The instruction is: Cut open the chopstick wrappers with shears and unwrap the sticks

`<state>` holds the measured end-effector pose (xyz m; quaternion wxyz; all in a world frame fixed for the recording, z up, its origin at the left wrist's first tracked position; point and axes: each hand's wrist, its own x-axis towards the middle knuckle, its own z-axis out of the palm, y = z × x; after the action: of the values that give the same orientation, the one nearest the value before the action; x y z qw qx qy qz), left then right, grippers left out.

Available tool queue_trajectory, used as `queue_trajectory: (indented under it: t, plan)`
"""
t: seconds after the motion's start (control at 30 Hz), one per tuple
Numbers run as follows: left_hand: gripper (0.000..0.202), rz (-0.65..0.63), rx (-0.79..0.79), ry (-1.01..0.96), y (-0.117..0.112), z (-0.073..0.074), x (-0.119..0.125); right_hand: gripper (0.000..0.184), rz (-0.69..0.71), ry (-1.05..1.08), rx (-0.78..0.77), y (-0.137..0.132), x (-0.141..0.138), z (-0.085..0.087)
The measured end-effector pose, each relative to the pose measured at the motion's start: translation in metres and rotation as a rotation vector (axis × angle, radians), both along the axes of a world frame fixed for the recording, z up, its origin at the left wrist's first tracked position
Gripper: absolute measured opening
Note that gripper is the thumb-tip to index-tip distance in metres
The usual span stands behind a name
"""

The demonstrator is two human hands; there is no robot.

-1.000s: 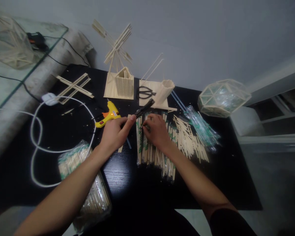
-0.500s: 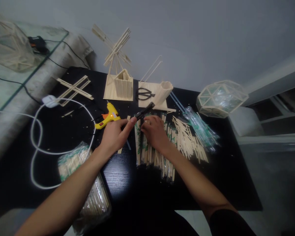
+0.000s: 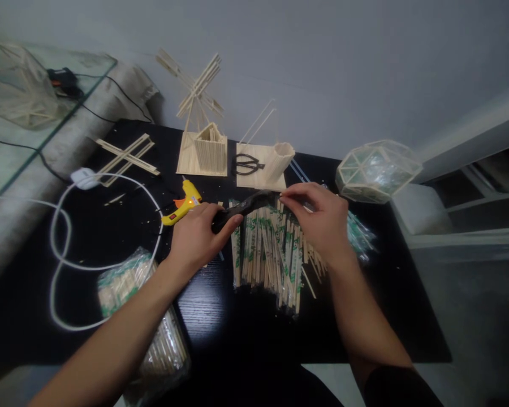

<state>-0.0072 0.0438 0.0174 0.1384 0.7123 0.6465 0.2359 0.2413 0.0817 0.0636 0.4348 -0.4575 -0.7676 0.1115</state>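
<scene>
The black strip (image 3: 257,202) is strung between the person's two hands, above the table's clutter, and bows upward along its length. It looks light, thin and limp, perhaps a plastic film (its exact make is too blurred to tell), so it would likely crease or twist rather than stay stiff; the ends seem the best hold. The left hand (image 3: 197,234) has thumb and fingers closed around one end, while the right hand (image 3: 324,217) pinches the other between thumb and fingertips. Just below lie wrapped sticks (image 3: 267,249), straight wood in crinkly clear sleeves with green print. Beside the left hand sits a glue gun (image 3: 189,195) of smooth yellow plastic. Farther off, dark scissors (image 3: 258,165) with looped handles rest by a ribbed, hollow tower (image 3: 279,161). Beyond stands a windmill (image 3: 201,85) of pale slats, before the flat grey wall (image 3: 314,56).
</scene>
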Motion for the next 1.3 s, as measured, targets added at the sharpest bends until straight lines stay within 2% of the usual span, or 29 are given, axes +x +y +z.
queue_trajectory:
  t: [0.1, 0.27, 0.47, 0.9, 1.3]
  plan:
    - [0.069, 0.0, 0.039, 0.062, -0.002, 0.0, 0.001, 0.012, 0.047, -0.085, 0.062, -0.004, -0.002, 0.003]
    - [0.066, -0.045, 0.05, 0.061, -0.002, -0.002, 0.0, 0.011, 0.115, -0.162, 0.061, -0.003, -0.004, 0.001]
    - [0.064, -0.064, 0.061, 0.052, -0.001, -0.002, 0.0, 0.018, 0.199, -0.223, 0.081, -0.004, -0.004, 0.001]
    - [0.059, -0.088, 0.067, 0.04, -0.002, -0.004, 0.001, 0.018, 0.216, -0.312, 0.125, 0.001, -0.003, -0.005]
    - [0.058, -0.114, 0.037, 0.042, -0.003, 0.0, 0.0, 0.022, 0.289, -0.28, 0.022, 0.003, -0.003, -0.009]
